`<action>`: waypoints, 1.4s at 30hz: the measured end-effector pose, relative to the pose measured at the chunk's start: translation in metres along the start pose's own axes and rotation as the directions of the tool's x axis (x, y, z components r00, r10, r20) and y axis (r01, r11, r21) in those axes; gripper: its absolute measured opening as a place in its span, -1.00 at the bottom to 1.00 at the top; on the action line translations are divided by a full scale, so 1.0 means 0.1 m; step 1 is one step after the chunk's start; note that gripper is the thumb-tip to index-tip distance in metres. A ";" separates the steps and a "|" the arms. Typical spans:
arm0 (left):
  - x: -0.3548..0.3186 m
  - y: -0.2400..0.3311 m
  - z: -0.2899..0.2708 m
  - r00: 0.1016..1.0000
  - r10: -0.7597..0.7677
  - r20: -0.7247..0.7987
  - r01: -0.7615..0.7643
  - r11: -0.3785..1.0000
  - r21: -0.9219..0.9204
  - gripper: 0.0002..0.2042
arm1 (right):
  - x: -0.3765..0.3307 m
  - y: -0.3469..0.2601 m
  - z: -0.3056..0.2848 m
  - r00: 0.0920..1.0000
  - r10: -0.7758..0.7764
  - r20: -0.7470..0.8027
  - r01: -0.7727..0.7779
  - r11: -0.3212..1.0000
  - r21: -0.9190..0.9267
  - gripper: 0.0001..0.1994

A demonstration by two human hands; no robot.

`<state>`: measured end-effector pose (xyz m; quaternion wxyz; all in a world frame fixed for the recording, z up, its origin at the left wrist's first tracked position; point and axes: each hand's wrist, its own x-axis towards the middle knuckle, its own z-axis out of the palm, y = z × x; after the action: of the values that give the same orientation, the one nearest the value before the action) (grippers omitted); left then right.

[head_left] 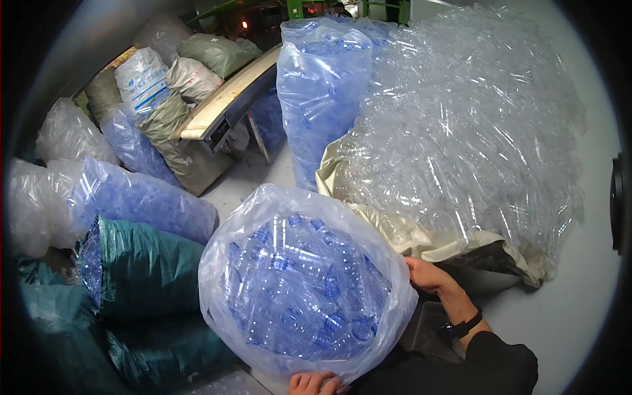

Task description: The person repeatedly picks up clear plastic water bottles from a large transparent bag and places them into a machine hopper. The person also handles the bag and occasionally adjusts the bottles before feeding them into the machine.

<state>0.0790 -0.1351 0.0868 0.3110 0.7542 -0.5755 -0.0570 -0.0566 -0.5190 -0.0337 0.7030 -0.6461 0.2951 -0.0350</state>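
A large clear plastic bag (214, 296) stands in front of me with its mouth spread wide. Small bluish clear plastic bottles (303, 283) with threaded necks fill it. At the near edge, my left hand (315, 383) has its fingers curled over the bag's rim; the lower part of this hand is out of view. My right hand (426, 273) grips the rim on the right side, its fingertips partly hidden by the plastic. A dark band circles my right wrist.
Right of the bag rises a large heap of clear plastic pieces (461, 125) on a cream sheet (421, 240). A tall blue-tinted full bag (322, 99) stands behind. Green woven sacks (151, 270) and filled bags (145, 194) lie left. A conveyor belt (227, 95) slopes at the back left.
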 end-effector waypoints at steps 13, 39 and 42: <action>-0.05 -0.13 0.08 0.931 0.226 0.286 -0.255 0.964 0.069 -0.71 | 0.12 0.51 0.50 0.996 0.052 -0.078 0.021 0.685 0.728 -0.70; -0.65 -0.75 0.64 0.633 -0.740 -0.229 0.380 0.554 -0.741 -0.79 | -0.23 1.05 1.10 0.930 -0.149 -0.336 0.297 0.844 0.448 -0.73; -0.74 -0.79 0.74 0.581 -0.809 -0.089 0.388 0.372 -0.843 -0.64 | -0.26 1.10 0.98 0.965 0.031 -0.262 0.087 0.899 0.428 -0.70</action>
<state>0.0875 -0.0869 -0.0347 0.6810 0.6993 -0.0642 -0.2078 -0.0694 -0.4029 -0.1275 0.7839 -0.4661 0.3606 -0.1955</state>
